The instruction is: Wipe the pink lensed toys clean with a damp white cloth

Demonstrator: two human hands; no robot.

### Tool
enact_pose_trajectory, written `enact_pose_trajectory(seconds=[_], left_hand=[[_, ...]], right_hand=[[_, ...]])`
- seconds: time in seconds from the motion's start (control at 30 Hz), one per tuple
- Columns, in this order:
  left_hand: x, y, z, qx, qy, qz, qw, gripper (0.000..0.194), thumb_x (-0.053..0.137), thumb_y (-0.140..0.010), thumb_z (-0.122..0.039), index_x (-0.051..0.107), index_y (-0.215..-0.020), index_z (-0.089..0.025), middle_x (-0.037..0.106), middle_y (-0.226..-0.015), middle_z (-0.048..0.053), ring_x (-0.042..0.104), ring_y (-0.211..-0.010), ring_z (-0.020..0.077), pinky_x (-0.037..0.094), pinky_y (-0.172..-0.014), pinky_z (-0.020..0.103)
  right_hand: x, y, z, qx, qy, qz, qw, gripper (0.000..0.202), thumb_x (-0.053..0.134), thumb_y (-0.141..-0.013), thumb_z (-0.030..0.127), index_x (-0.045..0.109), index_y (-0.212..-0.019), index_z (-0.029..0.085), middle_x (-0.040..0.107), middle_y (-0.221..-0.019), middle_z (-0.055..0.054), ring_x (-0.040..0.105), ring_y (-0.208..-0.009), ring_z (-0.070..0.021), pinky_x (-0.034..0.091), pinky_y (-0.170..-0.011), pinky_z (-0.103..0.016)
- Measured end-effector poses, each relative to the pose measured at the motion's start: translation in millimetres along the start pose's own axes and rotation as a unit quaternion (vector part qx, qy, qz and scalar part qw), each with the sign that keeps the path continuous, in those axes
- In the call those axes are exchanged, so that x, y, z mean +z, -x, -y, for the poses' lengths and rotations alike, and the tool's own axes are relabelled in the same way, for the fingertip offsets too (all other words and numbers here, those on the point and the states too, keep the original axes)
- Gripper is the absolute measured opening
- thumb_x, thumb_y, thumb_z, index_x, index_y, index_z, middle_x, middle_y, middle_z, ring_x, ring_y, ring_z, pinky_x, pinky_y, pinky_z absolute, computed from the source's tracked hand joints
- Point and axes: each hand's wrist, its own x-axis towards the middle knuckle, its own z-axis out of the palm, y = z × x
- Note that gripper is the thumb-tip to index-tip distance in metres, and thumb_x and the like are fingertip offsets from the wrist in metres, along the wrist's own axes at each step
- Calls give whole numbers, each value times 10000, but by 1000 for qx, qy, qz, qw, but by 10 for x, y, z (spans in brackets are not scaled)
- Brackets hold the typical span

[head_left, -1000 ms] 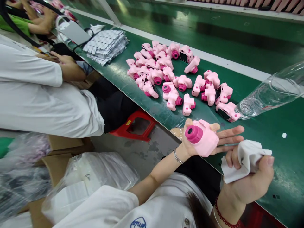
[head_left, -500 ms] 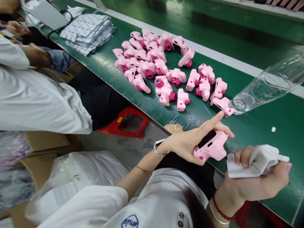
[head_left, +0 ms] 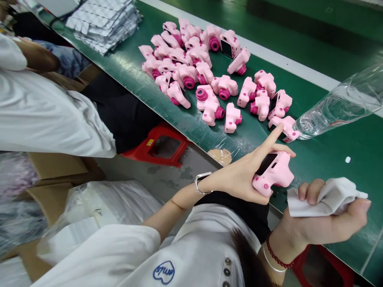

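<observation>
My left hand (head_left: 248, 171) grips a pink toy camera (head_left: 279, 171) over the table's near edge, its dark screen and a magenta button turned up toward me. The index finger sticks out past it and overlaps another toy camera (head_left: 289, 129) standing on the table. My right hand (head_left: 326, 227) is closed around a crumpled white cloth (head_left: 335, 197), held to the right of the left hand and apart from the camera. Beyond my hands, several more pink toy cameras (head_left: 188, 75) with magenta lenses crowd the green table (head_left: 254, 147).
A clear plastic bottle (head_left: 338, 105) leans into view at the right, beside the nearest camera. A small white piece (head_left: 347, 160) lies on the table. Far left are stacked silvery packs (head_left: 103, 24) and a person in a white shirt (head_left: 44, 115). A red stool (head_left: 155, 147) stands below.
My left hand has moved slightly up and right with the toy camera, which is tilted a little differently. The right hand still grips the cloth. The whole view has shifted slightly.
</observation>
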Motion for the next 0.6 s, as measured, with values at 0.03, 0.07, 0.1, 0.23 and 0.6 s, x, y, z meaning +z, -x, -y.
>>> enact_pose_trajectory(seconds=[0.03, 0.07, 0.1, 0.23, 0.6], left_hand=[[5, 2, -10, -2, -13, -3, 1000, 958, 762, -747, -135, 404, -1629, -249, 629, -1380, 96, 556, -1338, 287, 411, -1196, 408], [8, 4, -16, -5, -27, -6, 1000, 969, 753, -750, -141, 383, -1639, -243, 623, -1383, 102, 550, -1342, 291, 411, -1195, 411], [11, 6, -17, -8, -41, -8, 999, 975, 742, -752, -145, 366, -1647, -238, 616, -1389, 109, 551, -1340, 296, 413, -1193, 416], [8, -2, 37, -8, -77, -16, 997, 989, 737, -745, -191, 350, -1654, -228, 598, -1425, 119, 565, -1328, 315, 409, -1185, 433], [-17, -7, 192, 51, -164, 18, 985, 1075, 693, -720, -174, 199, -1674, -186, 544, -1479, 160, 555, -1373, 297, 442, -1164, 416]], right_hand=[[0, 0, -3, 0, -2, -1, 1000, 444, 440, -952, 517, 410, -618, 226, 271, -492, 64, 247, -389, -86, 225, -365, -222], [2, 1, -7, 1, -2, -1, 1000, 445, 447, -949, 519, 407, -616, 226, 269, -490, 65, 246, -389, -85, 224, -363, -220], [3, 1, -10, 2, -3, 0, 1000, 447, 455, -946, 521, 404, -614, 226, 269, -489, 66, 246, -389, -83, 224, -363, -217], [13, 5, -20, 3, -4, 5, 1000, 446, 493, -930, 536, 431, -618, 224, 278, -495, 71, 246, -387, -80, 220, -355, -215], [1, 12, -41, 25, -17, -6, 1000, 397, 497, -933, 507, 455, -648, 234, 294, -516, 81, 246, -397, -90, 255, -350, -226]])
